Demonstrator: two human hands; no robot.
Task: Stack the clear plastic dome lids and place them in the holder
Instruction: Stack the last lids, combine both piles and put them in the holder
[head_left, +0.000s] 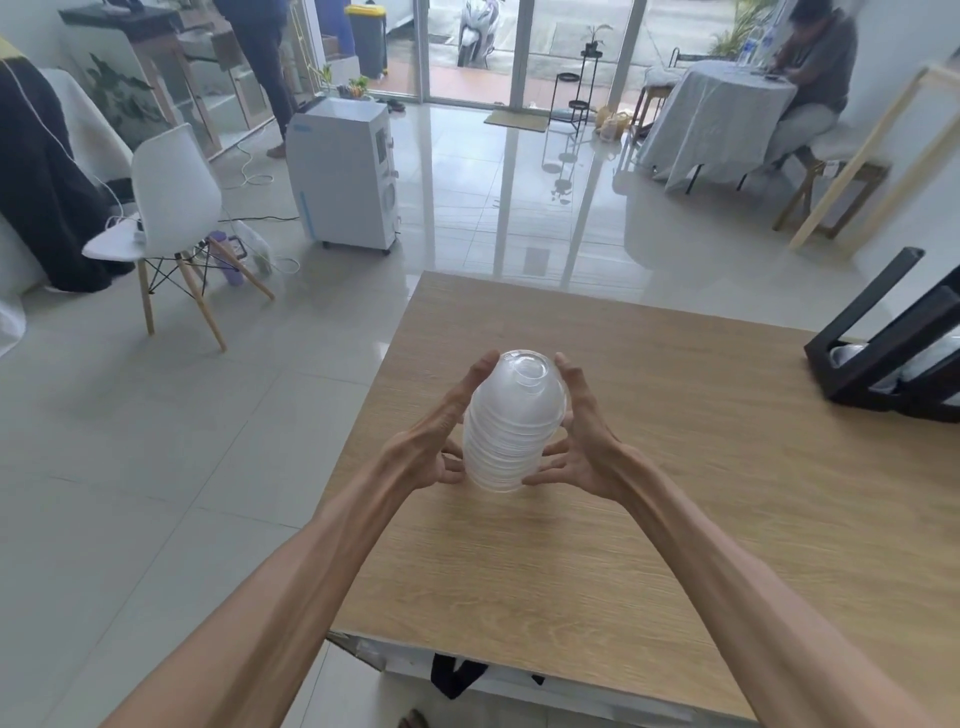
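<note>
Head view: both bare forearms reach out over the wooden bench (675, 519), and between them sits a nested stack of clear dome lids (511, 423), dome ends pointing up and away, rims towards the bench. The left hand (439, 441) has its grip on the stack's left side: thumb up along the top dome, the other fingers curled in against the lower rims. The right hand (584, 444) mirrors it on the right side, thumb high beside the top dome, fingers hooked in near the bottom of the stack. So both grips are closed round the stack, one on each flank. The stack leans a touch to the right at its top; whether its bottom rim touches the bench or hangs just above it, I cannot tell.

Out at the bench's far right edge stands the black holder (883, 343), a slanted frame well apart from the hands, with something pale and rounded lying inside it.

Off the bench, on the glossy tiled floor: a white chair (171, 208) to the left, a white boxy machine on castors (340, 176) beyond it, and a cloth-covered round table (711, 119) at the far right where a person sits.
</note>
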